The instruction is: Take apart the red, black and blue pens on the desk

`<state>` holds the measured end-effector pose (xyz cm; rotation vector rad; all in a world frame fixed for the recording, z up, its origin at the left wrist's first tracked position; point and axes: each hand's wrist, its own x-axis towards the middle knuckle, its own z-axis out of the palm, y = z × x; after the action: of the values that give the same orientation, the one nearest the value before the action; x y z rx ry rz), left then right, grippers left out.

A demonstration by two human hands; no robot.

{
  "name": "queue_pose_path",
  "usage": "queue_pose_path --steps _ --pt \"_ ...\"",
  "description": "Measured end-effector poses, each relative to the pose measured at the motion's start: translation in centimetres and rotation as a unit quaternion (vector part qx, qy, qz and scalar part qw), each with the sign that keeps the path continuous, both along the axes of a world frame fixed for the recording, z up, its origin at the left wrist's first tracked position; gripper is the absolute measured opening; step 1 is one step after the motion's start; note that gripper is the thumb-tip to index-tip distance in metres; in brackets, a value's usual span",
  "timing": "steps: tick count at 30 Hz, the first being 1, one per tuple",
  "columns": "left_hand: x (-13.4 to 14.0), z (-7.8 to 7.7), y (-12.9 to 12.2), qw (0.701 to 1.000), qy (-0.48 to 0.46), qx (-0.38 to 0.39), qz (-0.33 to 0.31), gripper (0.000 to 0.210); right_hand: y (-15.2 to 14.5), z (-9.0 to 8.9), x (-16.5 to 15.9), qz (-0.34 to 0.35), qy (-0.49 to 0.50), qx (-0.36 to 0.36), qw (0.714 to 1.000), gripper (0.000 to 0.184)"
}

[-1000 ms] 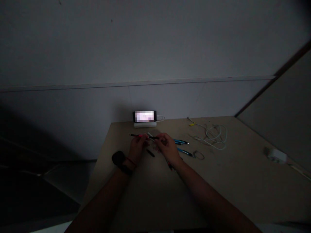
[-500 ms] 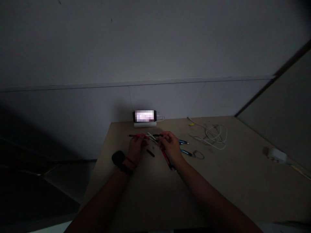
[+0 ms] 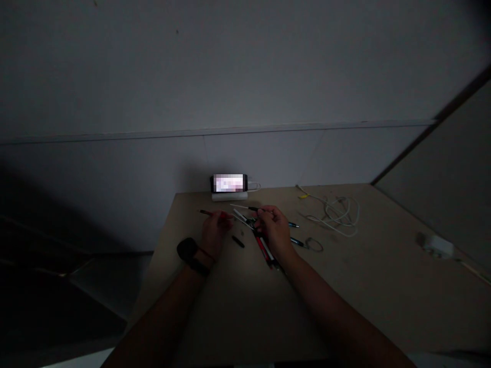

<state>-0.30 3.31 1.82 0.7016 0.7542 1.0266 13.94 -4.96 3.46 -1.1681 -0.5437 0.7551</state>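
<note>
Red pen barrel [image 3: 208,212]: held up over a tan desk [image 3: 226,306] against a pale wall [image 3: 238,76]; room's super dim, the phone is the brightest bit
Phone [image 3: 229,183]: on its side on a white stand [image 3: 229,197], just beyond the fingers, screen bright but blurred out
Left hand [image 3: 214,231]: fingertips pinching the red pen barrel, dark end poking out to the left of them; black watch [image 3: 187,249] on that wrist
Right hand [image 3: 275,230]: thumb and fingertips pinched on a black piece with a thin white rod [image 3: 238,206] sticking out toward the left fingers
Rod vs barrel: near each other but look apart, rod tip a bit beyond the left fingertips
White sticks [image 3: 242,217]: between the two sets of fingers, can't tell what they are
Black stub [image 3: 238,241]: on the desk between the hands, on the near side of the fingertips
Red pens [image 3: 263,248]: bunched just beside the right hand, partly under it
Blue pens [image 3: 298,242]: poking out right of the right fingers, ring [image 3: 314,245] just past one
White cable [image 3: 337,217]: loose loops, well right of the right fingers
</note>
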Motion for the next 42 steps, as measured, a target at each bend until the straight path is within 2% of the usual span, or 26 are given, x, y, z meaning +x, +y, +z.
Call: queue_pose_path --steps 6,13,22,32,42 --pt "0.3 -0.3 -0.3 0.997 0.055 0.055 -0.015 0.029 0.1 0.0 -0.1 0.012 -0.024 -0.016 1.0 0.04" --pt "0.4 -0.9 0.0 0.995 0.082 0.054 0.006 0.031 0.0 -0.4 -0.2 0.021 -0.119 -0.037 0.992 0.041" --pt "0.4 -1.3 0.1 0.991 0.1 0.087 0.009 0.04 0.0 -0.1 -0.3 0.024 -0.113 -0.035 0.993 0.044" --pt "0.5 -0.7 -0.4 0.99 0.1 0.1 0.015 0.053 -0.1 0.0 -0.3 0.022 -0.09 -0.035 0.995 0.046" --pt "0.5 -0.2 -1.0 0.973 0.175 0.147 0.012 0.053 -0.1 0.1 -0.3 0.012 -0.079 -0.03 0.996 0.044"
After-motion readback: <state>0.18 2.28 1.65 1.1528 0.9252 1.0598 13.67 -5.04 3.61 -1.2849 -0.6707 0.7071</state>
